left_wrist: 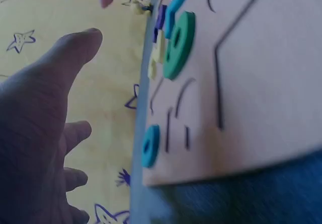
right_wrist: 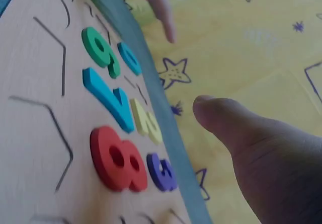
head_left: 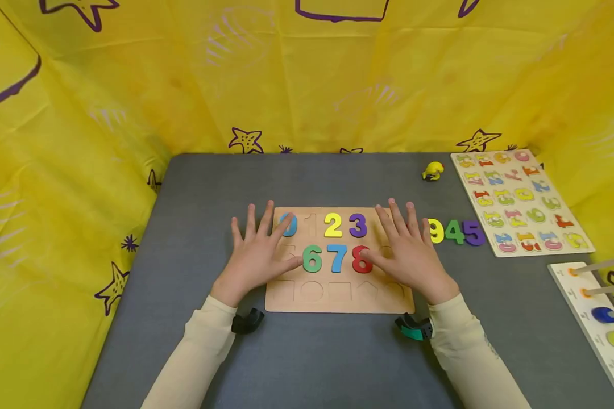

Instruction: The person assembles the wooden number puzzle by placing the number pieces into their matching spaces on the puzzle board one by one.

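Observation:
A wooden number puzzle board (head_left: 319, 307) lies flat on the table. My left hand (head_left: 256, 255) spreads its fingers over the board's left end, the index finger partly covering the blue 0 (left_wrist: 154, 151) and the thumb pointing at the green 6 (head_left: 306, 258). Over the right end is my right hand (head_left: 411, 258), fingers spread, its thumb overlapping the red 8 (right_wrist: 103, 158) in the head view. Neither hand holds anything. Between them the yellow 2 (head_left: 333, 232), purple 3 (head_left: 361, 226) and blue 7 (head_left: 339, 255) sit on the board. Some outlined recesses hold no piece.
Right of the board lie a yellow 9 (head_left: 440, 230), green 4 (head_left: 458, 230) and purple 5 (head_left: 473, 234). A small yellow toy (head_left: 433, 169) stands behind. Farther right are a second number board (head_left: 568, 250) and a white base with pegs (head_left: 575, 301).

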